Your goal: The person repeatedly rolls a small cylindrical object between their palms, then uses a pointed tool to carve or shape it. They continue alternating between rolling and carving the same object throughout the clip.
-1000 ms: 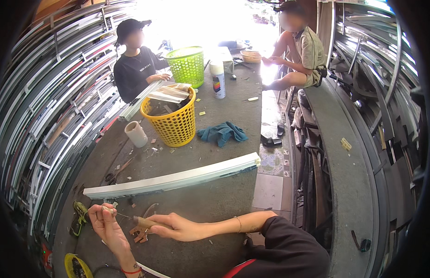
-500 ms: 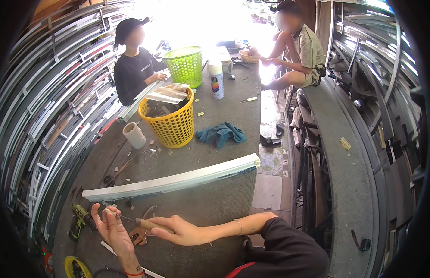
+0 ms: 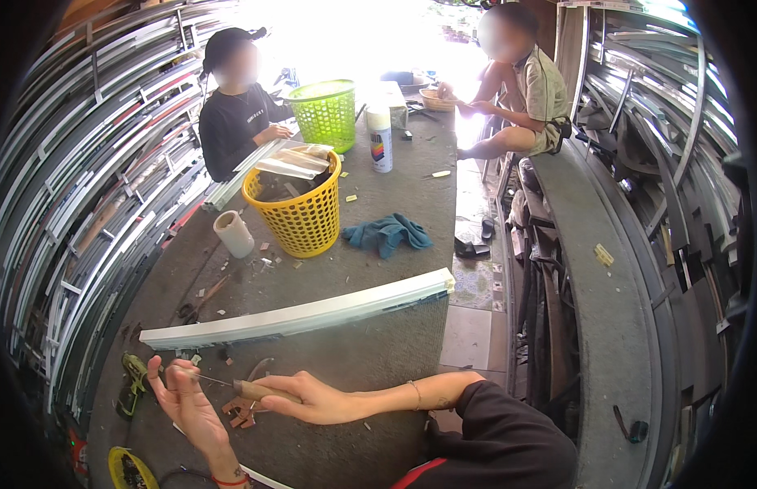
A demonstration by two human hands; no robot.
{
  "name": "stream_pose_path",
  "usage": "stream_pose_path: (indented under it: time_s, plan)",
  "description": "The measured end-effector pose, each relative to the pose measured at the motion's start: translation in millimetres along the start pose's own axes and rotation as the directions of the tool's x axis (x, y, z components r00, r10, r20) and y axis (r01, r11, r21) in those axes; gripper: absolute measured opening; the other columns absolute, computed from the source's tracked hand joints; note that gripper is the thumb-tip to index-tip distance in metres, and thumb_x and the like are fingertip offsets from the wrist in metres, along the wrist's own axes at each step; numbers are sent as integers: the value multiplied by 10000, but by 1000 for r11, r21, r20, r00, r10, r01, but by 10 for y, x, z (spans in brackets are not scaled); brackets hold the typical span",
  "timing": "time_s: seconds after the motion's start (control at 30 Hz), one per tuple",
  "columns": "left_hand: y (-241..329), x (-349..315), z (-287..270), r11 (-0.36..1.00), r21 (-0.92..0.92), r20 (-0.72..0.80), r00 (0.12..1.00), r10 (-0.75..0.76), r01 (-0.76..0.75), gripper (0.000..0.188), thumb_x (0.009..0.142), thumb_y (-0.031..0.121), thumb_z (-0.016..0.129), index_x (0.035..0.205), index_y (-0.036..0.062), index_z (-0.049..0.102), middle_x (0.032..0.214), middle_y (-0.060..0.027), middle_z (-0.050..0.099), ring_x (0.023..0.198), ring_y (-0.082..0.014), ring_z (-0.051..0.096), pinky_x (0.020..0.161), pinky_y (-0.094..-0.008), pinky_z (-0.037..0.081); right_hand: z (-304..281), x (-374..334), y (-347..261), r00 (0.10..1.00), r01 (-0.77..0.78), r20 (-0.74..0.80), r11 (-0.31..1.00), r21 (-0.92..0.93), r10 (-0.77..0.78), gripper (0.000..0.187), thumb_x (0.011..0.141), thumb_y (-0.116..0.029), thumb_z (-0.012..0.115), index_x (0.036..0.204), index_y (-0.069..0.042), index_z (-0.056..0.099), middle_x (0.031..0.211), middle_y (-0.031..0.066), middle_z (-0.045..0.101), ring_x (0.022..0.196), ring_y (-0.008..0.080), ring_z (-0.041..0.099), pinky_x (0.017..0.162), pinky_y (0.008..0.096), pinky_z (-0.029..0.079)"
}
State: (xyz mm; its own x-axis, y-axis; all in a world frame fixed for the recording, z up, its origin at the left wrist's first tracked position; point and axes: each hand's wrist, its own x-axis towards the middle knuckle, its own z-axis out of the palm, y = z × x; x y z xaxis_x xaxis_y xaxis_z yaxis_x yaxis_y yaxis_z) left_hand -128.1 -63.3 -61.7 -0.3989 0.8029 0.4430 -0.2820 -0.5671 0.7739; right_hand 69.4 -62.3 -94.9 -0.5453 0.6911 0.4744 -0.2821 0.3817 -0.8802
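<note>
- While the right hand (image 3: 317,399) curls snugly around the wooden handle of a thin-shafted tool (image 3: 266,392), its fingers lie along the grip, presumably for fine control of the tip.
- Raised to meet it, the left hand (image 3: 193,414) has thumb and fingertips drawn together at the shaft's far end, likely as a steady; whether they pinch something small, I cannot tell.
- Both hands hold the tool above the near-left part of the workbench (image 3: 387,346), perhaps to keep it in easy sight.
- Crosswise beyond them lies a white bar (image 3: 297,311), its right end at the workbench's right edge, where a nudge could push it over.
- Between bar and right forearm, a strip of grey top seems to offer the best room for moving.
- Toward the left edge, a green drill (image 3: 132,388) sits near the left hand, and a copper-coloured piece (image 3: 239,412) lies beneath the tool, so space looks tighter there.
</note>
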Motion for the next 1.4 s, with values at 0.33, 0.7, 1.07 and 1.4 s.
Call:
stream_pose_path:
  time_s: [0.33,0.7,1.07,1.4]
  plan:
    - [548,367,-703,952,-28,-242,926,289,-304,307,949,144,550,1211,-4,491,1112,-74,535,952,-89,508,886,-211,424,70,-3,86,984,168,-22,971,-173,-174,338,967,-243,495,1197,5,507,718,121,648,517,227,588,498,312,436]
    - [758,261,-575,953,-167,-89,967,240,-252,261,958,161,540,1142,-19,496,1002,-39,460,866,-85,433,792,-219,405,66,10,161,991,131,80,920,-368,-109,354,960,-268,499,1159,23,523,702,170,630,531,302,604,515,368,464]
    - [888,240,-401,820,-567,363,916,170,73,249,923,209,571,1022,-2,484,900,-35,373,835,-120,402,750,-240,423,83,31,399,995,91,84,896,-434,-60,377,951,-296,508,1186,-2,522,694,198,602,579,341,604,544,405,467]
    - [904,139,-473,845,-526,215,946,241,-96,203,937,159,548,1030,-2,466,890,-36,400,807,-123,437,761,-229,458,85,28,423,990,126,118,838,-530,-75,385,946,-295,516,1189,5,523,712,205,610,599,352,611,554,413,478]
